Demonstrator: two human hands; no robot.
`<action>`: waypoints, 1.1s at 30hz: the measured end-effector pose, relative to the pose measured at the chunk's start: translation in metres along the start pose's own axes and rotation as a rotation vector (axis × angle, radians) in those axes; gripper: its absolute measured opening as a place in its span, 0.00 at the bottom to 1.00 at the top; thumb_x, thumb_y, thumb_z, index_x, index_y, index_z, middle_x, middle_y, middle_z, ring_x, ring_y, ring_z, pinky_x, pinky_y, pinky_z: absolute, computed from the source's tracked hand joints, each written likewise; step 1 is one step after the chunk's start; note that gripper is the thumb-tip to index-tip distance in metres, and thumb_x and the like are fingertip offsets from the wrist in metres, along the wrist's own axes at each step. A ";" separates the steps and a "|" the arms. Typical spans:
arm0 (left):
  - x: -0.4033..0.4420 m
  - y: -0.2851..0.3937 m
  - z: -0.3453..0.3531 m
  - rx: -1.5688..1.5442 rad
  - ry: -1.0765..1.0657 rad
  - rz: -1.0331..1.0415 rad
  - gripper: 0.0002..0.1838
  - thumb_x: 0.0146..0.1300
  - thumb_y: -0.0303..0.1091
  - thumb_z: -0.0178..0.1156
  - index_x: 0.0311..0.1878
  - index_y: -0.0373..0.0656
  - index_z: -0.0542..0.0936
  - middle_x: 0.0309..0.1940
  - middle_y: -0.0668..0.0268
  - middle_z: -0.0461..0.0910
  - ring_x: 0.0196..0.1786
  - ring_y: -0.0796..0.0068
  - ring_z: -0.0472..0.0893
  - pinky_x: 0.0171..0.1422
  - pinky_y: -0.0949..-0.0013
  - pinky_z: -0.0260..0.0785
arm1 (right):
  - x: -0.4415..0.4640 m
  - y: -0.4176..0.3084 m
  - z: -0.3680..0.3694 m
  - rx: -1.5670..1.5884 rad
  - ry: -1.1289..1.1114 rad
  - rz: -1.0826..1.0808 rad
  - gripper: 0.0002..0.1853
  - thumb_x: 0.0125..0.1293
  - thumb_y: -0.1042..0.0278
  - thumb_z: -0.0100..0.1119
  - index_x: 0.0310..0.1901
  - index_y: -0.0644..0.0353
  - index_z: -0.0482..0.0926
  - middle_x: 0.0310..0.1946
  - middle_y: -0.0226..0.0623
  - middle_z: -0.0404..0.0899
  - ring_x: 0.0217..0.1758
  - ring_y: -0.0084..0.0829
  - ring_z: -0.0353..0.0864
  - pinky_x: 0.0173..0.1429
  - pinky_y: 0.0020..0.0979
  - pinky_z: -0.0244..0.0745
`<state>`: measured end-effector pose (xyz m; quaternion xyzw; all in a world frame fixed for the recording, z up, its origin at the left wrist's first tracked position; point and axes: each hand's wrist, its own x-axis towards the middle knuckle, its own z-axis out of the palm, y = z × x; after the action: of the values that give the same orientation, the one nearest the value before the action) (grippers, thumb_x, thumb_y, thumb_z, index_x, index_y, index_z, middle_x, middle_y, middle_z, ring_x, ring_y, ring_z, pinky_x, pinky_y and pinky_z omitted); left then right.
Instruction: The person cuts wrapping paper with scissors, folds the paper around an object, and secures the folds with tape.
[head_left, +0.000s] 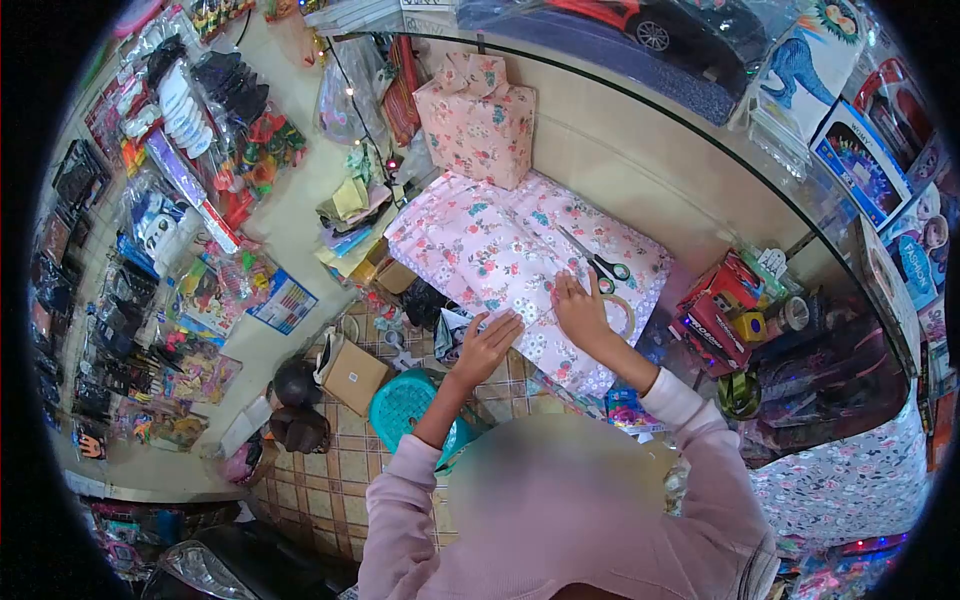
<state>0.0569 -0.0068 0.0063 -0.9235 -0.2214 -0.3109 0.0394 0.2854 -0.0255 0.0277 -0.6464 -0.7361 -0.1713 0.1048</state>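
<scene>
Pink floral wrapping paper (470, 235) lies spread over the work surface in front of me. My left hand (488, 345) rests on its near edge with the fingers stretched out. On the paper further right, my right hand (580, 312) presses down with its fingers lying on the sheet, and I see nothing held in it. Just beyond that hand are scissors (612, 270) with dark and green handles. A roll of tape (622, 318) lies beside the right wrist, partly covered by it. Behind the paper stands an upright packet wrapped in pink floral paper (478, 125).
A turquoise stool (405, 400) and a cardboard box (353, 376) stand on the tiled floor to the left. Boxed toys (710, 330) sit to the right. A glass shelf edge (690, 115) curves overhead, and packaged goods (185, 220) hang on the left wall.
</scene>
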 end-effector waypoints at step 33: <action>-0.008 0.002 -0.007 -0.014 0.103 -0.145 0.15 0.54 0.28 0.58 0.47 0.45 0.80 0.51 0.69 0.80 0.56 0.71 0.77 0.55 0.64 0.67 | -0.015 -0.006 -0.050 0.800 -0.194 -0.011 0.14 0.66 0.67 0.51 0.50 0.55 0.82 0.48 0.33 0.83 0.54 0.32 0.80 0.75 0.60 0.29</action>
<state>0.0481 -0.0133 0.0067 -0.8880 -0.2833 -0.3616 0.0216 0.2784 -0.0593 0.0671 -0.5639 -0.7546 0.1896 0.2769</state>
